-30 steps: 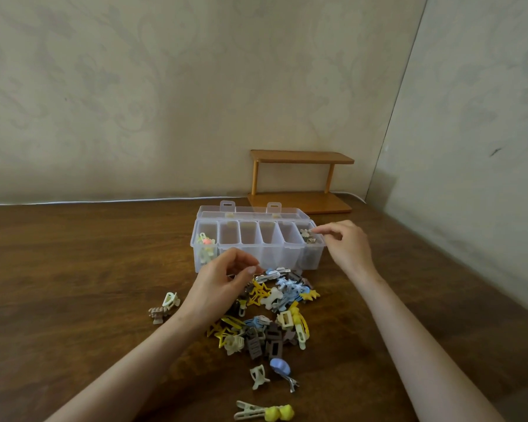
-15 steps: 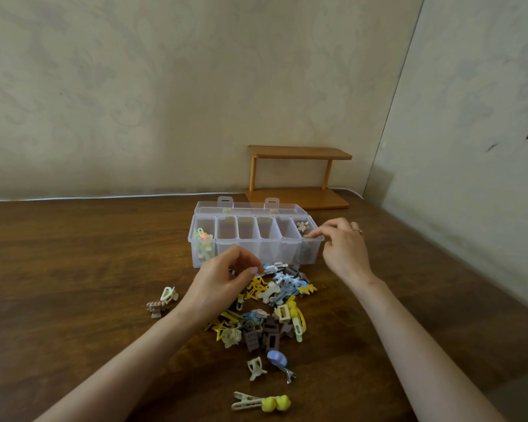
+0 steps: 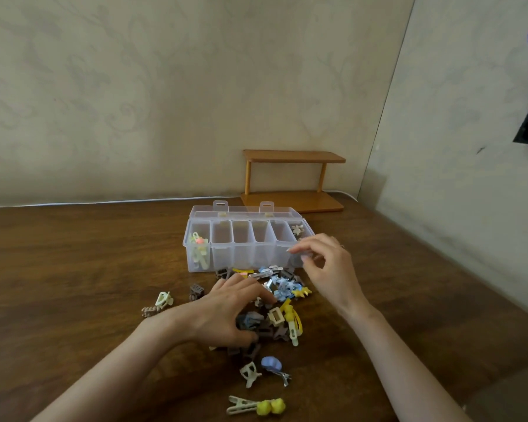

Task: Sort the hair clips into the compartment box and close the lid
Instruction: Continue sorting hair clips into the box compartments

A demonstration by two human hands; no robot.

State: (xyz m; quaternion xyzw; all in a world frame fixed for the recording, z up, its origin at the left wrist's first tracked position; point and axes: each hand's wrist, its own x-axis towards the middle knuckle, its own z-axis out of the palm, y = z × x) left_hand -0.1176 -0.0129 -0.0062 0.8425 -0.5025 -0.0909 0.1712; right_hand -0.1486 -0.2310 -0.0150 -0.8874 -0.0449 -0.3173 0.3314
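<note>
Wooden table [image 3: 73, 269] holds open compartment box [image 3: 247, 254], clips in both end compartments.

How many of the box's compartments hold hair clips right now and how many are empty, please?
In the compartment box:
Compartments holding clips: 2, the leftmost compartment and the rightmost compartment
Empty compartments: 4, the ones between them
Total: 6
</note>
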